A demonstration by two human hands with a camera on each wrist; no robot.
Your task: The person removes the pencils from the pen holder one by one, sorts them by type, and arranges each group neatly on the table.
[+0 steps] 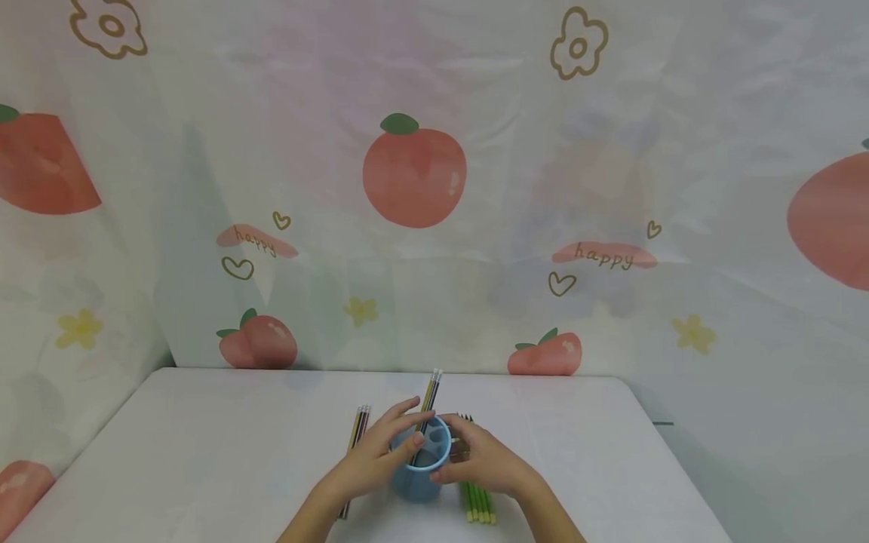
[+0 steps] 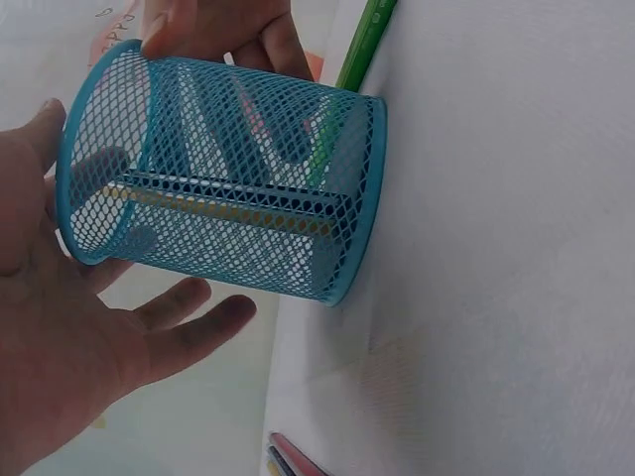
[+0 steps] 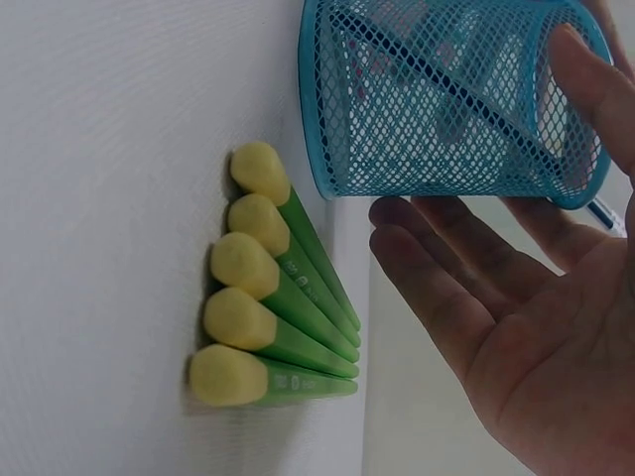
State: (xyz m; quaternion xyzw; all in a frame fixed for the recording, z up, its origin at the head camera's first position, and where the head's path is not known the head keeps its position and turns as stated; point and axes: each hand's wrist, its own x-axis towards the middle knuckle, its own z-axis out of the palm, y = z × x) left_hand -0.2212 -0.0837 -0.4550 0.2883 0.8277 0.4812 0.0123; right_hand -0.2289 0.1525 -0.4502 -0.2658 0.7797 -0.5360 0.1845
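A blue mesh pen holder [image 1: 422, 483] stands upright between my two hands. Inside it lean a few striped pencils [image 1: 431, 391], yellow and dark, their pale ends above the rim. My left hand [image 1: 370, 458] is at the holder's left side, fingers spread and loosely bent, thumb over the opening beside the pencils. In the left wrist view its lower fingers extend free of the mesh [image 2: 248, 149]. My right hand [image 1: 490, 460] curves around the right side, thumb at the front near the rim and fingers behind. Several green pencils [image 3: 308, 297] with yellow ends lie by the right hand.
Left of the holder, several striped pencils [image 1: 364, 422] lie on the white table [image 1: 224, 452], partly covered by the left hand and forearm. Behind the table hangs a pale curtain [image 1: 326, 286] printed with fruit and flowers.
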